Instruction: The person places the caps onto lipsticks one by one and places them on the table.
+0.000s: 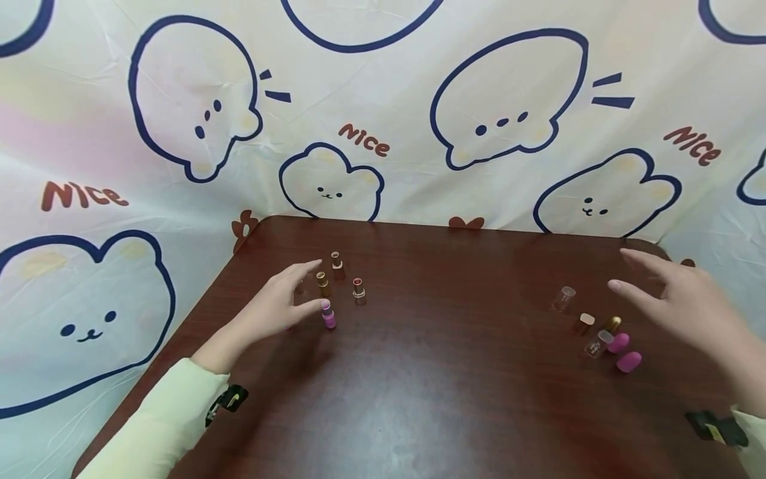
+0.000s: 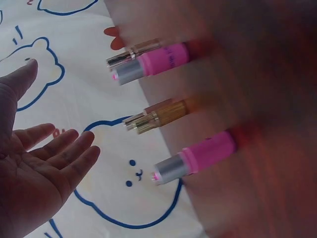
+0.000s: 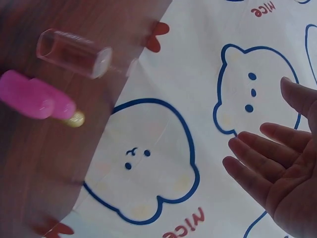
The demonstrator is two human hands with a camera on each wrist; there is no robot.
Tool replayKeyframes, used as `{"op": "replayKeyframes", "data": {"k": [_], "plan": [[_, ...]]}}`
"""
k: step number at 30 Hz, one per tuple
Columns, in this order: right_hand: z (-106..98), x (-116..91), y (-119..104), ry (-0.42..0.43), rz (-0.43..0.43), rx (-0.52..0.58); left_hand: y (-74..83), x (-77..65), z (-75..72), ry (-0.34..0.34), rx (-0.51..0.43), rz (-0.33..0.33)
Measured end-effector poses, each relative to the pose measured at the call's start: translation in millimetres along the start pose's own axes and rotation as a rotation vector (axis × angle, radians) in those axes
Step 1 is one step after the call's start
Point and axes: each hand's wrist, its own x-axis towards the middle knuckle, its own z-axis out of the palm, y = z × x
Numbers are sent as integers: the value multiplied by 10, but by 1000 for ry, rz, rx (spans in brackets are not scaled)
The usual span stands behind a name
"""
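Observation:
My left hand (image 1: 278,303) hovers over the left side of the table, fingers extended and holding nothing. About it stand several uncapped lipsticks: a pink lipstick (image 1: 329,318) near the thumb, a gold lipstick (image 1: 323,286), a lipstick with a clear base (image 1: 359,296) and another lipstick (image 1: 338,267) farther back. A second pink lipstick (image 2: 210,151) shows in the left wrist view; in the head view my hand covers part of the group. On the right, my right hand (image 1: 688,306) is held with fingers apart beside several lipstick caps, including a pink cap (image 1: 629,362) and a clear cap (image 1: 563,299).
Among the caps are a gold cap (image 1: 613,324), another clear cap (image 1: 598,344), another pink cap (image 1: 620,342) and a dark cap with a pale top (image 1: 586,320). A cloth with bear drawings (image 1: 407,186) hangs around the brown table (image 1: 443,372).

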Motion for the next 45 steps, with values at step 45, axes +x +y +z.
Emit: {"op": "replayKeyframes", "data": {"k": [45], "plan": [[627, -678, 754, -342, 339, 246, -171, -135, 687, -1, -121, -279]]}}
